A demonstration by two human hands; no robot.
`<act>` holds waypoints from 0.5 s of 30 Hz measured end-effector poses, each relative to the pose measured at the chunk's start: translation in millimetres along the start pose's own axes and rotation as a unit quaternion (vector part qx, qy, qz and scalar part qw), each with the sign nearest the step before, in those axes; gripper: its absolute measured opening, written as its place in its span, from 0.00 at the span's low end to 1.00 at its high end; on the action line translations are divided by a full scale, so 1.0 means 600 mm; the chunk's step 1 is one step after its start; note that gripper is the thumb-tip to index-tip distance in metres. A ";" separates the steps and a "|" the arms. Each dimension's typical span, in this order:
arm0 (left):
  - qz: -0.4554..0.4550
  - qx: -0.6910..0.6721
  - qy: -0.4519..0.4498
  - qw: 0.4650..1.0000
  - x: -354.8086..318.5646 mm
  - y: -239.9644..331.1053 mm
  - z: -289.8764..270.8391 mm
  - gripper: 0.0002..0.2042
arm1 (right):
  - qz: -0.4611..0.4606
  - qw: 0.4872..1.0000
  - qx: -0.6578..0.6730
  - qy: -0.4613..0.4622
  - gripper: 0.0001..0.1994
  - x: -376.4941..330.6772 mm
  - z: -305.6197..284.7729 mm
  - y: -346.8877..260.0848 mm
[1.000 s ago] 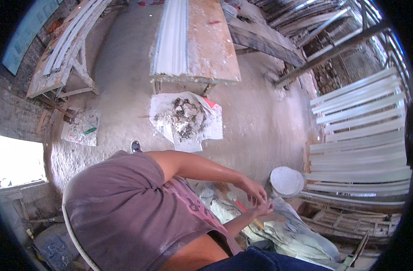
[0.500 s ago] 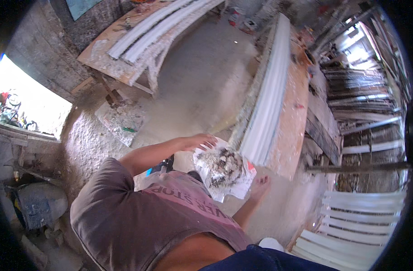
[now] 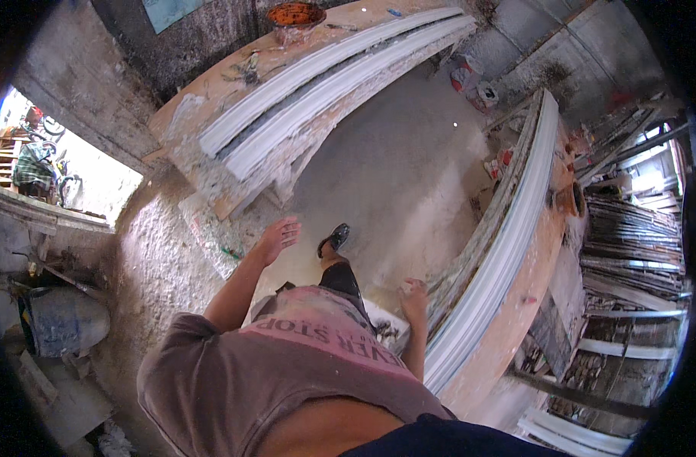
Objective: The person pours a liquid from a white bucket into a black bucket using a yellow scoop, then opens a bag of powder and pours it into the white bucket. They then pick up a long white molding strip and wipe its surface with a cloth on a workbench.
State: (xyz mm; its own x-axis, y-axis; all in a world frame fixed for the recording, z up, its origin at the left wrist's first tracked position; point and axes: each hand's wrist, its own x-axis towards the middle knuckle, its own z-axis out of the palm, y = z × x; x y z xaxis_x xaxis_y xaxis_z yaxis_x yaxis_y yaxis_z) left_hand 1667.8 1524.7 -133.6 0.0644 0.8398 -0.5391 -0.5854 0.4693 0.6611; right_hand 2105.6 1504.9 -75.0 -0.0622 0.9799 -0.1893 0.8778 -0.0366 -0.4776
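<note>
My left hand [image 3: 279, 239] is held out in front of me above the floor, its fingers stretched and a little apart, with nothing in it. My right hand [image 3: 414, 295] hangs beside the near end of the right-hand bench, fingers loosely bent and holding nothing I can see. Just below it, a white sack [image 3: 391, 323] with grey-white rubble on it shows in part; my shirt and right forearm hide the rest. One foot in a dark shoe [image 3: 335, 239] is on the floor between my hands.
Long white ribbed mouldings [image 3: 348, 76] lie on the left bench, beside an orange-rimmed bowl [image 3: 296, 15]. Another long white moulding [image 3: 508, 251] runs along the right bench [image 3: 508, 335]. Stacked strips [image 3: 630, 244] fill a rack at right. A blue drum [image 3: 66, 327] stands at left.
My view has shifted forward, bringing the benches closer. Both hands have moved apart from the rubble sack, which is now mostly hidden beneath my body. A foot has come into view.
</note>
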 end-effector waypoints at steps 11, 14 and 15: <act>0.084 0.248 0.007 0.965 0.422 0.359 0.268 0.25 | -0.036 0.997 0.060 0.016 0.19 0.494 -0.200 -0.036; 0.126 0.191 0.024 0.973 0.536 0.407 0.295 0.18 | -0.061 0.998 0.024 0.019 0.19 0.581 -0.229 -0.026; 0.135 0.169 0.031 0.976 0.573 0.419 0.303 0.18 | -0.069 0.997 0.009 0.026 0.19 0.605 -0.230 -0.023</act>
State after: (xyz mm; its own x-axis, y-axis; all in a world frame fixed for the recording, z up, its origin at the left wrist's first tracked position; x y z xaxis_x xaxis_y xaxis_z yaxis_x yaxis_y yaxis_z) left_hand 1689.6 1980.8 -57.9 -0.1094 0.9321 -0.3453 -0.2737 0.3057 0.9119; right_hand 2136.6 1888.0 -18.6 -0.1574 0.9846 -0.0759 0.8541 0.0972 -0.5109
